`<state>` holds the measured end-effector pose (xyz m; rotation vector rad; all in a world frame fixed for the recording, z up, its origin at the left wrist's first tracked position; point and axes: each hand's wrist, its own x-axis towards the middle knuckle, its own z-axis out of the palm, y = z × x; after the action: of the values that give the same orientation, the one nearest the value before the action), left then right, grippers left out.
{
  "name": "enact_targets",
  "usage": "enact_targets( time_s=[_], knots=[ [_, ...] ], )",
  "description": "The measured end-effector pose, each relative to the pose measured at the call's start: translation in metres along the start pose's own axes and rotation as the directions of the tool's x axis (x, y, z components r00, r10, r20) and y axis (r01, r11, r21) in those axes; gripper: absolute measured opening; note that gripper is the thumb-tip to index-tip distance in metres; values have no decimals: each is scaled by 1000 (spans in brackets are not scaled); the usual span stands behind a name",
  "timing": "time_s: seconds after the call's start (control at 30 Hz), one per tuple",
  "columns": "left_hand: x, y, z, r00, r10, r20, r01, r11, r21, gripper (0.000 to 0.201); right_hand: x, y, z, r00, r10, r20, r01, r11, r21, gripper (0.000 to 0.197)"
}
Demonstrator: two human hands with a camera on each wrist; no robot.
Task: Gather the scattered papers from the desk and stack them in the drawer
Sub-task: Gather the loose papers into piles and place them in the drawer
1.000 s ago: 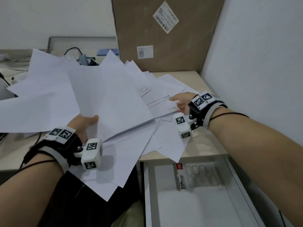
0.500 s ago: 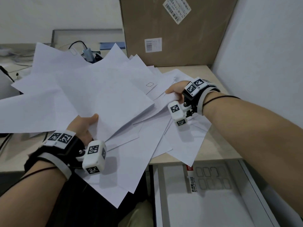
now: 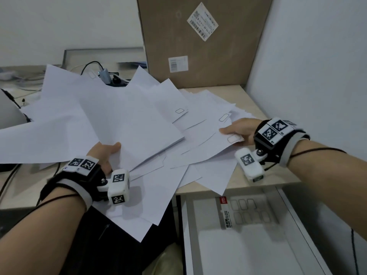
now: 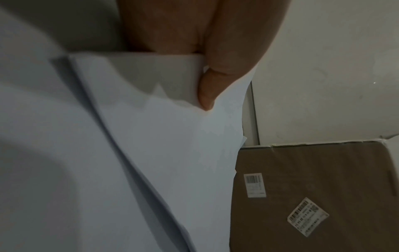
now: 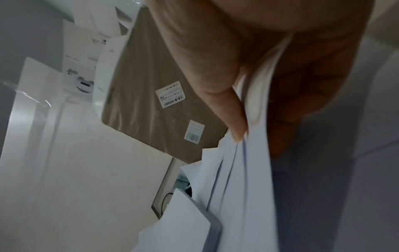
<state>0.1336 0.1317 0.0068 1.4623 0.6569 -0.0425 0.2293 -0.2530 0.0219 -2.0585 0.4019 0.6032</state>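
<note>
A loose fan of several white papers (image 3: 127, 124) spreads across the beige desk (image 3: 246, 96), some hanging over its front edge. My left hand (image 3: 105, 153) grips the near left part of the fan, thumb on top; the left wrist view shows the thumb (image 4: 215, 85) pressing the papers (image 4: 151, 153). My right hand (image 3: 238, 130) pinches the right side of the fan, thumb (image 5: 226, 110) above and fingers below the sheets (image 5: 244, 170). The open white drawer (image 3: 248, 245) lies below the desk at the lower right, with a sticker sheet (image 3: 246, 213) inside.
A large cardboard box (image 3: 198, 40) leans at the back of the desk against the wall. A white partition (image 3: 317, 66) bounds the right side. Cables and an adapter (image 3: 105, 76) lie behind the papers at the back left.
My right hand has slid to the right along the desk with its sheets, widening the fan. The left hand keeps its grip in about the same place.
</note>
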Motion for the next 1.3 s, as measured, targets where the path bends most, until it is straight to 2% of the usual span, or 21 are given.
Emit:
enact_targets(
  time_s=[0.03, 0.13, 0.17, 0.23, 0.27, 0.33, 0.43, 0.53, 0.6, 0.7, 0.77, 0.87, 0.93, 1.0, 1.03, 1.1, 1.23, 1.3],
  knots=[
    [0, 0, 0, 1000, -3, 4, 3, 1000, 7, 25, -4, 2, -3, 1000, -5, 14, 4, 999, 35, 76],
    [-4, 2, 2, 1000, 10, 5, -10, 999, 32, 35, -33, -6, -7, 995, -100, -22, 102, 970, 220, 50],
    [-4, 1, 2, 1000, 10, 8, -10, 999, 34, 34, -32, -9, -9, 991, -110, -71, 125, 951, 282, 43],
    [-3, 1, 4, 1000, 4, 11, -5, 999, 42, 32, -25, -13, -11, 980, -89, -178, 139, 945, 295, 32],
    [-1, 0, 4, 1000, 9, 19, -9, 999, 49, 30, -9, -12, -15, 976, -79, -205, 137, 949, 284, 36],
    [4, -1, 2, 999, 18, 28, -19, 999, 47, 25, 6, -13, -17, 978, -47, -205, 90, 974, 207, 51],
    [13, -3, -2, 1000, 8, 23, -9, 997, 73, 27, -11, -33, 4, 979, -51, -199, 57, 998, 23, 41],
    [19, -5, -6, 1000, 8, 26, -10, 997, 79, 28, -9, -45, 20, 978, -61, -201, 24, 983, -184, 70],
    [21, -7, -7, 1000, 6, 29, -9, 996, 86, 30, -14, -48, 27, 964, -98, -245, 19, 952, -306, 68],
    [23, -6, -8, 999, 18, 35, -21, 996, 89, 33, -21, -43, 25, 940, -128, -315, 13, 940, -341, 60],
    [21, -4, -6, 999, 26, 25, -28, 995, 97, 32, -22, -37, 21, 914, -158, -374, 43, 954, -298, 59],
    [21, -5, -6, 1000, 18, 8, -19, 995, 102, 29, -28, -25, 7, 861, -142, -488, 126, 990, -64, 45],
    [22, -4, -3, 1000, 22, -17, -19, 991, 131, 27, -37, -16, -4, 816, -138, -561, 216, 974, 74, 31],
    [18, -1, 0, 998, 42, -51, -34, 988, 148, 19, -48, -8, -18, 744, -158, -649, 321, 937, 140, 26],
    [11, 2, 4, 997, 46, -64, -35, 984, 175, 20, -55, -6, -24, 704, -157, -692, 365, 916, 164, 25],
    [4, 7, 8, 995, 59, -86, -34, 964, 263, 26, -69, -3, -35, 662, -131, -738, 410, 887, 211, 24],
    [-15, 9, 13, 987, 99, -128, -30, 890, 456, 38, -100, -4, -50, 612, -119, -782, 530, 796, 293, 25],
    [-29, 9, 14, 989, 87, -116, -13, 850, 526, 44, -110, -6, -53, 626, -106, -772, 559, 752, 350, 18]
  ],
)
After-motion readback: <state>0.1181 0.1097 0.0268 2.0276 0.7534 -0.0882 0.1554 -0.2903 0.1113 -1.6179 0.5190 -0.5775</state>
